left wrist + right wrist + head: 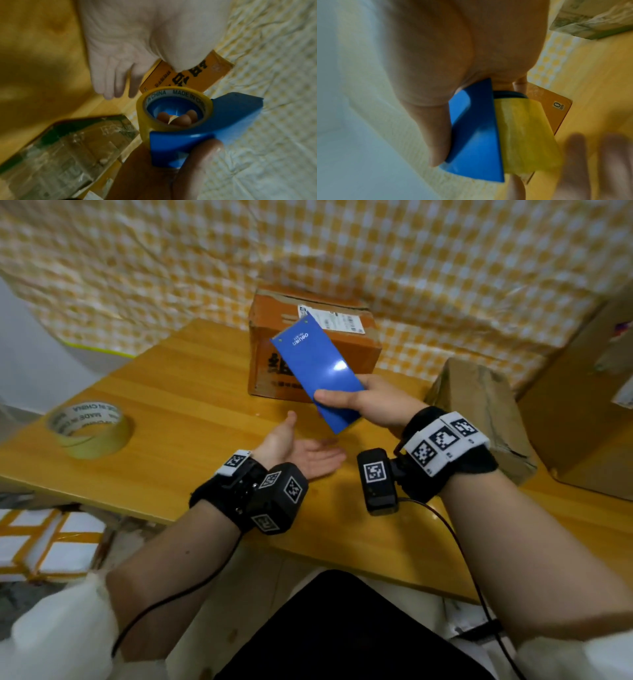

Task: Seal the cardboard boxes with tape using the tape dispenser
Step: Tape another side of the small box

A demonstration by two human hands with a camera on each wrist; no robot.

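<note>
Blue dispenser: the tape dispenser (318,374) is held above the wooden table (178,392), white "deli" logo on its flat side.
Right hand: the right hand (373,402) grasps the dispenser, thumb on top, fingers inside the core.
Loaded tape: the yellowish roll (175,108) on the dispenser reads "MADE IN CHINA".
Left hand: the left hand (301,453) lies released, palm up, fingers straight, below the dispenser.
Spare roll: the loose tape roll (90,428) sits at the table's left, same print.
Boxes: the orange box (308,347) behind carries a white label and black characters; the brown box (479,409) stands at right.
</note>
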